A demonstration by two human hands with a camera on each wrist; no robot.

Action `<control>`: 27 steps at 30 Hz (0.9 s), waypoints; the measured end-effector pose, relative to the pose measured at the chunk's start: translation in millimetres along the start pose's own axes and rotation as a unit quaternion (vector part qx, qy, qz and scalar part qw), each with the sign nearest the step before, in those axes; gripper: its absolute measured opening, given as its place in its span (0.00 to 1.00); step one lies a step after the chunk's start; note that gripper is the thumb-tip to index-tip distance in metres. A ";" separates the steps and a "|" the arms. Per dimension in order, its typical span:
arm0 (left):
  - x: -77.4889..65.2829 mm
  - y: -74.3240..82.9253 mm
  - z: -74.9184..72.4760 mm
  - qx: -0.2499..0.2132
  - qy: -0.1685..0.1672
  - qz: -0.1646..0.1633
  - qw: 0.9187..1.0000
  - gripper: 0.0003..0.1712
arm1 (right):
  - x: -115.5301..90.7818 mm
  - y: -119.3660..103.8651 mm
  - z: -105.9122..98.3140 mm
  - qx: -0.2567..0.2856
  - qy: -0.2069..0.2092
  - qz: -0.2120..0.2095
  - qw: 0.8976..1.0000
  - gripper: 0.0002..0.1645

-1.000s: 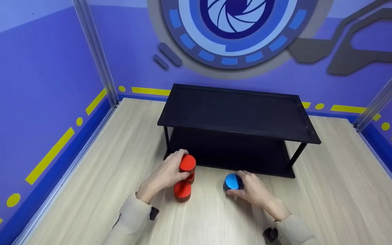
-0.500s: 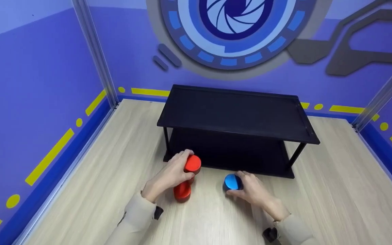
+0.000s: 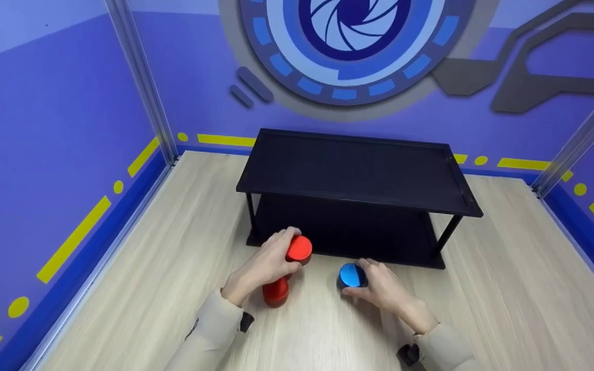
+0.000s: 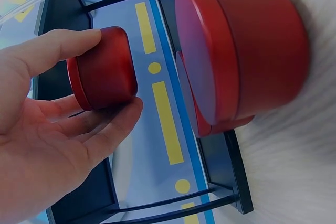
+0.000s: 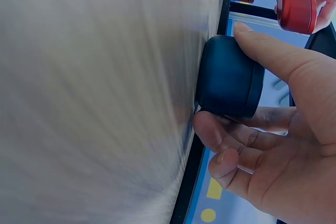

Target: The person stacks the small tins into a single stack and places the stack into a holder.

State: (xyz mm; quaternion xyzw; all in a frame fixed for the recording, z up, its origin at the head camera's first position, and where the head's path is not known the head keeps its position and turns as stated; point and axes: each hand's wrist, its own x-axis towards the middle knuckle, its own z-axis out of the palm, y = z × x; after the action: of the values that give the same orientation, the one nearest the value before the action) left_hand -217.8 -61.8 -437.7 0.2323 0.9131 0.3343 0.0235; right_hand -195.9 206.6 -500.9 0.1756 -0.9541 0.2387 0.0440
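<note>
My left hand grips a small round red tin with a lid, thumb on one side and fingers on the other. In the left wrist view this tin is raised above the table. Below that hand stands a second red tin, and the left wrist view shows a third red tin partly hidden behind it. My right hand holds a round blue tin between thumb and fingers. The right wrist view has the blue tin upright, its base right at the tabletop.
A black two-level shelf stands behind the hands, its lower board under the top one. Thin posts carry its front corners. Blue-purple panels enclose the pale wooden table on the left, back and right.
My left hand has moved to the right with its red tin, from over the other red tins toward the blue one. The right hand and the blue tin have stayed in place.
</note>
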 end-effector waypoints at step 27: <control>9.2 9.2 16.1 0.012 -0.010 0.026 1.000 0.34 | 1.6 -0.5 0.7 0.016 -0.004 0.004 1.000 0.39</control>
State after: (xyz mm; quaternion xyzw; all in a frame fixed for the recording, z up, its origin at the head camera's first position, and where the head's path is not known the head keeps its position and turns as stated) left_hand -219.1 -41.9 -443.4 0.2592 0.9104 0.3218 0.0214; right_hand -197.3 205.3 -501.1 0.1730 -0.9512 0.2530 0.0368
